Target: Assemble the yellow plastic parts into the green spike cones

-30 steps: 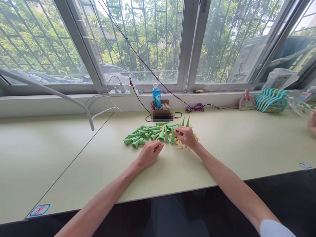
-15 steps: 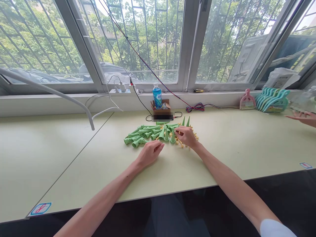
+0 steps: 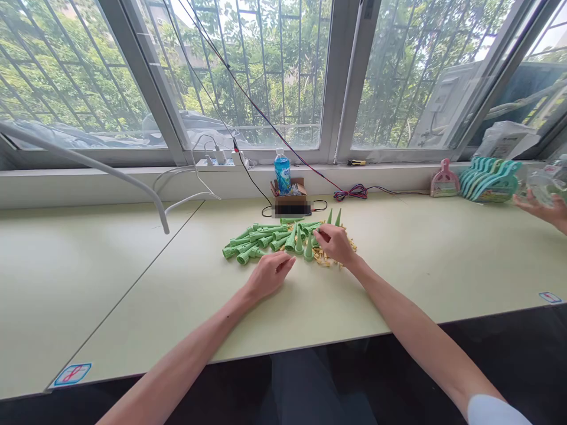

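Observation:
My left hand (image 3: 269, 273) rests on the table, fingers curled in, with nothing visible in them. It lies just in front of a pile of green plastic spikes (image 3: 254, 239), hollow cones with wide collars. My right hand (image 3: 335, 242) is over the right end of the pile, thumb and fingertips pinched together. Whatever is in that pinch is too small to make out. Close to its fingertips stands an upright green spike (image 3: 309, 250), point up. Small yellow plastic pieces (image 3: 325, 258) are scattered under and around this hand, partly hidden by it.
Behind the pile, a blue bottle (image 3: 282, 173) stands by a small cardboard box (image 3: 301, 189). Coiled cables (image 3: 351, 192) lie near the window sill. Teal dustpans (image 3: 489, 180) and a pink one (image 3: 445, 180) stand at the right, beside another person's hand (image 3: 547, 209) with clear plastic.
My right hand has shifted slightly right, off the nearest upright spike, which sits a little nearer me. My left hand stays still. The other person's hand has turned upward around clear plastic.

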`<state>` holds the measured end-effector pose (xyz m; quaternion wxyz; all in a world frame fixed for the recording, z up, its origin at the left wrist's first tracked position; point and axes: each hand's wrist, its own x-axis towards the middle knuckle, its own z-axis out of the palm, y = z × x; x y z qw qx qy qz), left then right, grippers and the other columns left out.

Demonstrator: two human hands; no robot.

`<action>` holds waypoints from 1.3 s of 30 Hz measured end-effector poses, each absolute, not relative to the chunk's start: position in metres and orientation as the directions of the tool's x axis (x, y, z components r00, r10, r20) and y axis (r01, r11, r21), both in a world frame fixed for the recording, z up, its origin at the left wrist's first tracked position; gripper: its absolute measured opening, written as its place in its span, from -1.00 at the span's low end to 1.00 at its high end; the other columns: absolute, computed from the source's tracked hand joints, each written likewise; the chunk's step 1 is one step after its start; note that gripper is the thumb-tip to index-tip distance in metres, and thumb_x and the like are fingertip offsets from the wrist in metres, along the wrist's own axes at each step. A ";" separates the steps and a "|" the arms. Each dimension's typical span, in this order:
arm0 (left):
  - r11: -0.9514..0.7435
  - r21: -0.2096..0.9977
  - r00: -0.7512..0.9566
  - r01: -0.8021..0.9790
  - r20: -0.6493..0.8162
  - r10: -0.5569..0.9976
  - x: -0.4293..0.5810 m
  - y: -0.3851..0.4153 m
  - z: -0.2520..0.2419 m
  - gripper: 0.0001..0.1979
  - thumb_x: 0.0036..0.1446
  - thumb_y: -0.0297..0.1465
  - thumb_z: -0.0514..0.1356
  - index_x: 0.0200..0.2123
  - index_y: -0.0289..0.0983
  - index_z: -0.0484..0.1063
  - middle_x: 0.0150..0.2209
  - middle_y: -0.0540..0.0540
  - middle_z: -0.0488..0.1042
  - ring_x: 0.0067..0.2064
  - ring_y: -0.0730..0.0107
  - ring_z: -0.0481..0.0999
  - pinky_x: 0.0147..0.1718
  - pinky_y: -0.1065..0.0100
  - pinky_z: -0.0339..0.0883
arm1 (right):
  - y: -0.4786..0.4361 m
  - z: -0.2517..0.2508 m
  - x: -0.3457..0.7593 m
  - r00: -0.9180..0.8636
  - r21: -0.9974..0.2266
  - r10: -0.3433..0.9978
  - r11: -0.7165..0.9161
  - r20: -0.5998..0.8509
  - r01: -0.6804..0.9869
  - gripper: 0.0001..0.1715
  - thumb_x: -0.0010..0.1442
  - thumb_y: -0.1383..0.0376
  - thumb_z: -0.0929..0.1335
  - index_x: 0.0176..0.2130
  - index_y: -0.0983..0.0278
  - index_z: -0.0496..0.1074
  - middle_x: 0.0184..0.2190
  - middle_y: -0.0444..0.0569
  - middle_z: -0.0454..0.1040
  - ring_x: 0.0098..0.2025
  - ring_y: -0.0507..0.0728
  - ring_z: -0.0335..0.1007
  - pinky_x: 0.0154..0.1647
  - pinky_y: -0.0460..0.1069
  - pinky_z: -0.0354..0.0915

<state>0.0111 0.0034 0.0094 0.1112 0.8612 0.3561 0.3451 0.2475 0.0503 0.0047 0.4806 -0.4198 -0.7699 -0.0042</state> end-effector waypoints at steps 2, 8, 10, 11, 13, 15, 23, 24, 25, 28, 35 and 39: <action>-0.722 0.435 0.510 0.538 0.514 0.689 0.011 0.003 0.009 -0.59 0.33 -0.33 0.01 -0.60 -0.27 0.24 -0.60 0.04 0.21 -0.53 0.49 0.15 -0.48 0.40 0.06 | 0.051 0.005 0.247 -0.187 -0.403 0.652 0.642 0.735 0.653 -0.55 0.33 0.17 0.24 -0.57 0.22 0.18 -0.61 -0.16 0.20 -0.56 0.04 0.08 -0.48 -0.05 0.08; -0.726 0.425 0.530 0.541 0.499 0.686 0.011 0.004 0.009 -0.60 0.33 -0.34 0.01 -0.59 -0.26 0.20 -0.58 0.05 0.21 -0.51 0.48 0.17 -0.47 0.41 0.06 | 0.052 0.004 0.247 -0.197 -0.449 0.710 0.610 0.676 0.653 -0.59 0.37 0.17 0.21 -0.51 0.22 0.16 -0.58 -0.17 0.21 -0.54 0.03 0.08 -0.47 -0.07 0.07; -0.726 0.426 0.535 0.540 0.491 0.687 0.011 0.004 0.009 -0.60 0.34 -0.34 0.01 -0.59 -0.26 0.20 -0.58 0.05 0.20 -0.51 0.48 0.16 -0.46 0.41 0.06 | 0.053 0.003 0.247 -0.203 -0.456 0.725 0.598 0.658 0.659 -0.61 0.37 0.18 0.21 -0.48 0.23 0.19 -0.57 -0.17 0.23 -0.54 0.04 0.09 -0.46 -0.08 0.07; -0.725 0.428 0.537 0.540 0.488 0.688 0.011 0.004 0.008 -0.60 0.34 -0.33 0.01 -0.58 -0.27 0.20 -0.58 0.05 0.19 -0.51 0.48 0.16 -0.46 0.41 0.05 | 0.053 0.002 0.246 -0.208 -0.457 0.730 0.595 0.651 0.661 -0.62 0.37 0.18 0.21 -0.48 0.23 0.20 -0.56 -0.17 0.24 -0.53 0.04 0.10 -0.46 -0.08 0.08; -0.724 0.431 0.539 0.538 0.485 0.689 0.010 0.004 0.008 -0.60 0.34 -0.33 0.01 -0.58 -0.27 0.19 -0.58 0.06 0.20 -0.51 0.49 0.16 -0.46 0.41 0.05 | 0.054 0.001 0.246 -0.217 -0.455 0.736 0.593 0.642 0.665 -0.64 0.36 0.20 0.21 -0.47 0.24 0.23 -0.55 -0.15 0.27 -0.52 0.05 0.13 -0.45 -0.07 0.09; -0.725 0.435 0.539 0.534 0.486 0.689 0.010 0.004 0.007 -0.60 0.34 -0.33 0.01 -0.58 -0.27 0.21 -0.58 0.05 0.21 -0.51 0.48 0.18 -0.45 0.41 0.05 | 0.055 0.000 0.245 -0.219 -0.455 0.741 0.588 0.635 0.669 -0.65 0.35 0.20 0.22 -0.46 0.25 0.27 -0.54 -0.13 0.31 -0.52 0.05 0.16 -0.44 -0.07 0.11; -0.717 0.427 0.535 0.551 0.479 0.696 0.010 0.004 0.008 -0.63 0.33 -0.36 0.02 -0.56 -0.28 0.29 -0.55 0.03 0.29 -0.50 0.49 0.22 -0.46 0.42 0.08 | 0.050 0.005 0.241 -0.019 -0.562 0.730 0.542 0.684 0.625 -0.69 0.35 0.15 0.25 -0.07 0.30 0.41 -0.49 -0.12 0.43 -0.57 0.02 0.25 -0.46 -0.09 0.19; -0.713 0.427 0.528 0.556 0.480 0.700 0.010 0.004 0.008 -0.64 0.33 -0.37 0.03 -0.54 -0.28 0.31 -0.53 0.02 0.32 -0.49 0.49 0.23 -0.45 0.42 0.10 | 0.046 0.008 0.240 0.023 -0.564 0.706 0.546 0.708 0.619 -0.69 0.36 0.15 0.23 -0.09 0.29 0.41 -0.51 -0.14 0.39 -0.59 0.01 0.22 -0.48 -0.10 0.17; -0.707 0.431 0.521 0.560 0.480 0.706 0.010 0.004 0.007 -0.67 0.32 -0.39 0.03 -0.52 -0.29 0.34 -0.51 0.01 0.36 -0.48 0.49 0.25 -0.44 0.42 0.11 | 0.043 0.010 0.238 0.067 -0.565 0.676 0.552 0.734 0.613 -0.71 0.37 0.16 0.22 -0.15 0.29 0.41 -0.55 -0.17 0.34 -0.60 0.00 0.20 -0.50 -0.11 0.15; -0.678 0.459 0.485 0.574 0.476 0.733 0.010 0.005 0.004 -0.80 0.28 -0.42 0.08 -0.40 -0.27 0.41 -0.43 0.01 0.46 -0.50 0.52 0.28 -0.44 0.44 0.17 | 0.027 0.016 0.228 0.148 -0.533 0.570 0.602 0.808 0.594 -0.72 0.38 0.19 0.20 -0.31 0.26 0.35 -0.60 -0.20 0.27 -0.61 -0.01 0.15 -0.53 -0.13 0.12; -0.606 0.529 0.334 0.594 0.524 0.784 0.010 0.006 0.005 -0.91 0.23 -0.43 0.11 -0.31 -0.25 0.40 -0.33 0.03 0.52 -0.58 0.59 0.23 -0.50 0.46 0.21 | -0.003 0.006 0.186 -0.276 -0.437 0.607 0.757 0.746 0.486 -0.79 0.32 0.33 0.24 -0.37 0.26 0.35 -0.53 -0.16 0.38 -0.58 -0.03 0.16 -0.50 -0.13 0.11; -0.576 0.552 0.244 0.603 0.560 0.792 0.009 0.006 0.008 -0.93 0.22 -0.43 0.12 -0.32 -0.26 0.38 -0.34 0.02 0.50 -0.59 0.60 0.24 -0.51 0.47 0.21 | -0.002 -0.003 0.178 -0.399 -0.450 0.704 0.694 0.588 0.562 -0.86 0.27 0.41 0.26 -0.28 0.28 0.41 -0.37 -0.05 0.50 -0.41 0.04 0.36 -0.35 -0.10 0.20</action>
